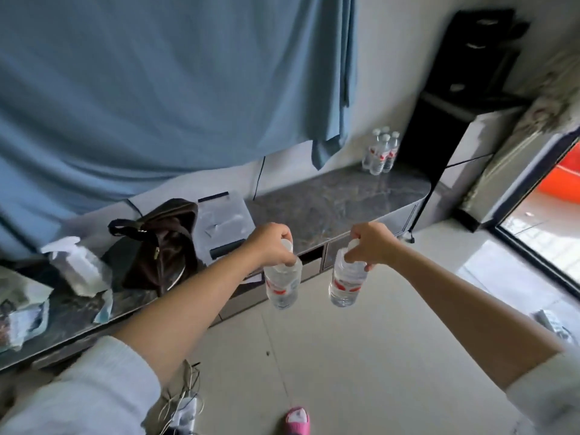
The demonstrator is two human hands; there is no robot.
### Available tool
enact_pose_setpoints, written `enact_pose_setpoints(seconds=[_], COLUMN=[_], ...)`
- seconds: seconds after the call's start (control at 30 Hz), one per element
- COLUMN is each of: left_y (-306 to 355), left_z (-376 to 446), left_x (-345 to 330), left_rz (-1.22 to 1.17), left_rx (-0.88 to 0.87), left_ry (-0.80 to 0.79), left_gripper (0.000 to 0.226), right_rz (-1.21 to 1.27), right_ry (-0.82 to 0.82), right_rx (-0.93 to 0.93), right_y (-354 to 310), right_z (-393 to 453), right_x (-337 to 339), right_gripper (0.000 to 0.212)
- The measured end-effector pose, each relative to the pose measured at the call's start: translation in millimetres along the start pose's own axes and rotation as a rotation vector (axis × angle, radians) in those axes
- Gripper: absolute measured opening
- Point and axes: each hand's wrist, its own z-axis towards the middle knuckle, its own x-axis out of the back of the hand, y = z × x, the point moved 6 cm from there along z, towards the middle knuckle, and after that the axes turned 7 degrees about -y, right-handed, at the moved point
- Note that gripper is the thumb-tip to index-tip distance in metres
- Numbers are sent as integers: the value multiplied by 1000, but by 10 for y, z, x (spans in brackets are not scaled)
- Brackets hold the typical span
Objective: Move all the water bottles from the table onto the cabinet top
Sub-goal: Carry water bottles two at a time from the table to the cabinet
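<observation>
My left hand (272, 244) grips the neck of a clear water bottle (282, 285) with a red label. In my right hand (370, 246) hangs a second water bottle (346, 284) of the same kind, held by its neck. Both bottles hang above the floor, just in front of the low cabinet's dark marble top (329, 202). Several more water bottles (381, 152) stand in a cluster at the far right end of that top, against the wall.
A brown bag (160, 246), a white box (224, 222), a tissue pack (78, 268) and crumpled wrappers (22, 312) crowd the cabinet's left part. A black cabinet (455, 105) stands at the right. Blue curtain (157, 89) hangs behind. Cables (182, 400) lie on the floor.
</observation>
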Motion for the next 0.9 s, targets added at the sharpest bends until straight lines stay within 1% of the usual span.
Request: enact_pose_setpoints(seconds=[0.1, 0.2, 0.27, 0.37, 0.47, 0.53, 0.6, 0.63, 0.73, 0.9], left_y=[326, 602, 769, 1045, 1312, 1529, 1754, 1861, 2187, 2578], left_z=[615, 1168, 1535, 2109, 2670, 3055, 3391, 3557, 4022, 4734], left_x=[65, 119, 130, 75, -34, -120, -167, -191, -229, -194], left_rz=[110, 122, 98, 55, 22, 10, 7, 8, 25, 12], left_rx=[-91, -136, -145, -150, -145, -133, -115, -110, -121, -84], left_ry=[-76, -88, -89, -96, -110, -112, -117, -120, -109, -63], left_gripper=[20, 20, 21, 24, 36, 37, 38, 38, 39, 37], right_rz=[7, 12, 16, 7, -36, -45, -78, -107, -166, -179], right_ry=[22, 30, 37, 23, -14, -40, -51, -47, -22, 28], right_rx=[-41, -105, -126, -147, -149, -146, -140, -128, -107, -96], right_y=[181, 408, 576, 862, 1180, 1423, 1626, 1714, 1948, 2340], right_z=[420, 755, 978, 1348, 1712, 1950, 2166, 2281, 2636, 3249], right_x=[299, 597, 821, 1176, 1525, 1793, 2079, 2230, 2655, 3249], right_gripper=[22, 16, 21, 31, 27, 23, 24, 25, 36, 40])
